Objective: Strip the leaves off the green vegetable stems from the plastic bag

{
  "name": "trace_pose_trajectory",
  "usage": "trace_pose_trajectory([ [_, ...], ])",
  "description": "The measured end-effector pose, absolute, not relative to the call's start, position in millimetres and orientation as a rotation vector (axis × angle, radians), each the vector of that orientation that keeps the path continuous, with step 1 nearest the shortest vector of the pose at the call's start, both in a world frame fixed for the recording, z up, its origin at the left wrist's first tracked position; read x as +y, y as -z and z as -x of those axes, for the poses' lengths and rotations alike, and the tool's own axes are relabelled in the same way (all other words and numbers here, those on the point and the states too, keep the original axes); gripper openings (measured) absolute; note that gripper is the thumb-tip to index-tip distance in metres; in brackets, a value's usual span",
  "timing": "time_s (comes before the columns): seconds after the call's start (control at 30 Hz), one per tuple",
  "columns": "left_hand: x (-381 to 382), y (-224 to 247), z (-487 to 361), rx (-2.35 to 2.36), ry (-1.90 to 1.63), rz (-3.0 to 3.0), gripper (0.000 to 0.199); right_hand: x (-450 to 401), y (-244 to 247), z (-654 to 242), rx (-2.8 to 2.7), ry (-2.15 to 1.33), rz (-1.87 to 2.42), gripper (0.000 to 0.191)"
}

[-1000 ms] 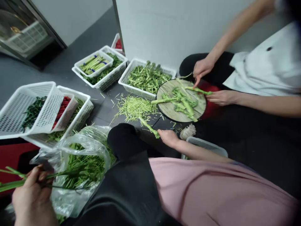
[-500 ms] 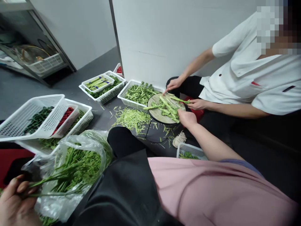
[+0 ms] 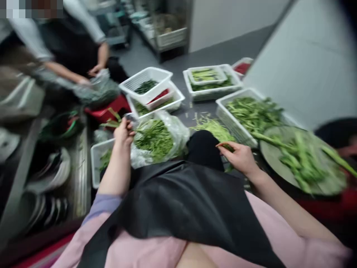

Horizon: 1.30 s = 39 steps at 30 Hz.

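Note:
My left hand (image 3: 124, 130) is closed around thin green stems (image 3: 113, 120) that stick out to its left. Just right of it, an open clear plastic bag (image 3: 178, 130) holds leafy greens (image 3: 156, 141). My right hand (image 3: 241, 158) is by my dark-clad knee, its fingers pinched together; a small brownish-green bit shows at the tips, too blurred to name. Beyond that hand lies a pile of pale green peelings (image 3: 213, 126) on the floor. A round board (image 3: 269, 163) at the right bears thick green stalks (image 3: 304, 160).
White baskets (image 3: 178, 99) of greens and red peppers stand ahead, another basket (image 3: 237, 123) by the board. A co-worker's hands (image 3: 96, 70) are at a plastic bag at upper left; another person is partly seen at right. Dishes (image 3: 52, 167) fill a rack on the left.
The view has swung left. My right hand has left the stalks on the board and come back over my knee. My left hand still holds green stems.

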State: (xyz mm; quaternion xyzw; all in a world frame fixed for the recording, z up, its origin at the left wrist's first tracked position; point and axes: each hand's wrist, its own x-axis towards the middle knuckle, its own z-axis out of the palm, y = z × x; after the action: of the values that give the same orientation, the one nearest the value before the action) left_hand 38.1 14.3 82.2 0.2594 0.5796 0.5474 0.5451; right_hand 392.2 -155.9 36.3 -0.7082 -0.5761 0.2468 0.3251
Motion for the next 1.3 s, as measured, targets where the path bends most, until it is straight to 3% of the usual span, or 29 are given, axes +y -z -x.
trace_pose_trajectory([
  [0.23,32.0,-48.6,6.6,1.214,-1.439,-0.306,0.041,-37.8,-28.1,-219.9,-1.887,-1.423,1.225,0.026],
  [0.43,32.6,-17.7,16.3,1.231,-1.454,-0.186,0.045,-15.9,-3.8,-155.2,-1.569,-2.144,1.052,0.032],
  [0.53,35.7,2.2,14.2,1.259,-1.458,-0.158,0.045,-11.8,4.4,-141.7,-1.369,-2.317,1.013,0.028],
  [0.7,39.4,13.9,18.7,1.327,-1.489,-0.224,0.043,-0.5,6.6,-142.0,-1.017,-2.424,1.064,0.016],
  [0.87,36.2,4.0,33.1,1.292,-1.429,-0.387,0.039,5.9,0.6,-161.9,-0.72,-2.45,1.083,0.024],
  [1.0,27.5,-6.6,29.3,1.222,-1.433,-0.533,0.035,7.8,0.7,-179.5,-0.645,-2.295,1.11,0.026],
  [1.2,16.3,-17.8,13.8,1.147,-1.488,-0.63,0.035,15.1,10.4,-214.3,-0.363,-1.688,1.412,0.026],
  [1.3,14.8,-14.7,6.1,1.089,-1.373,-0.688,0.035,13.1,7.8,-217.5,-0.469,-1.836,1.355,0.021],
])
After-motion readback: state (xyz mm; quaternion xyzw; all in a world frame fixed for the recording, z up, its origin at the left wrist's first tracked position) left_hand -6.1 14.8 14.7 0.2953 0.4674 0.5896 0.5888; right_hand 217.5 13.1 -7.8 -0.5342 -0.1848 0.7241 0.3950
